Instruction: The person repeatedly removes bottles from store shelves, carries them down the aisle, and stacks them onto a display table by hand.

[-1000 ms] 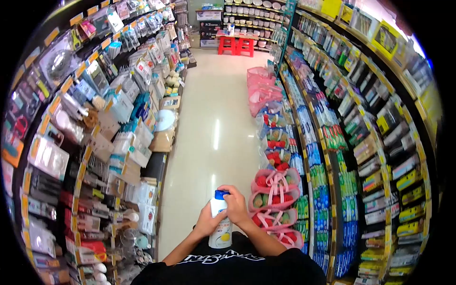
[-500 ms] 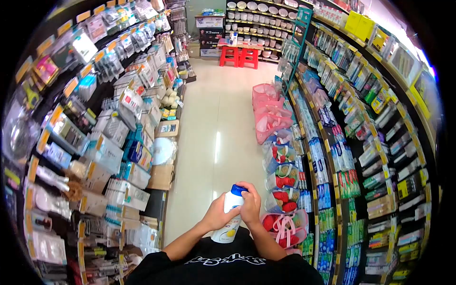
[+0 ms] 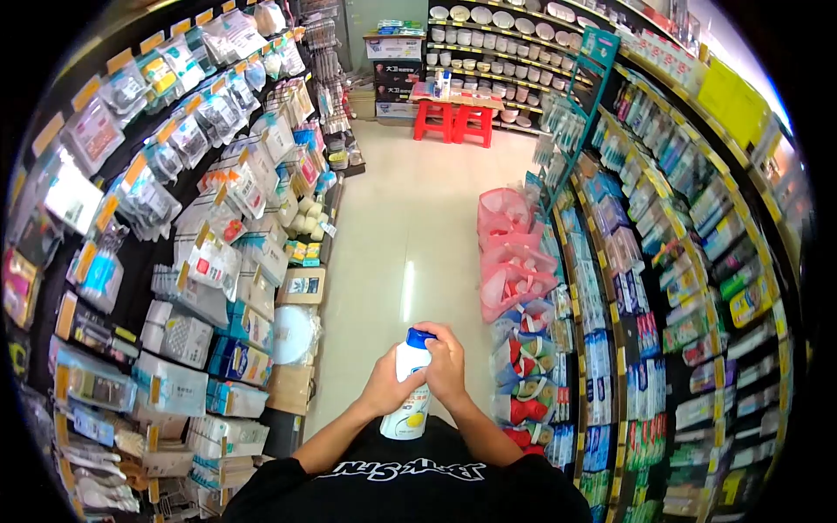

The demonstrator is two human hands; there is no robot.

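Observation:
A white bottle (image 3: 405,419) with a blue cap (image 3: 420,337) and a yellow mark near its base stands nearly upright in front of my black shirt, tilted slightly. My left hand (image 3: 389,383) is wrapped round the left side of its body. My right hand (image 3: 446,362) holds it from the right, with fingers over the cap and upper part. The undersides of my fingers are hidden against the bottle.
Packaged goods hang on the left shelves (image 3: 187,218). Boxes and packets fill the right shelves (image 3: 623,288). Pink bags (image 3: 514,261) line the aisle floor (image 3: 384,200). Red stools (image 3: 471,125) stand ahead, before shelves of bowls (image 3: 488,39).
The view has shifted forward along the aisle, and shelves and bags sit differently in it. The bottle and both hands appear slightly further left. The grip looks much the same.

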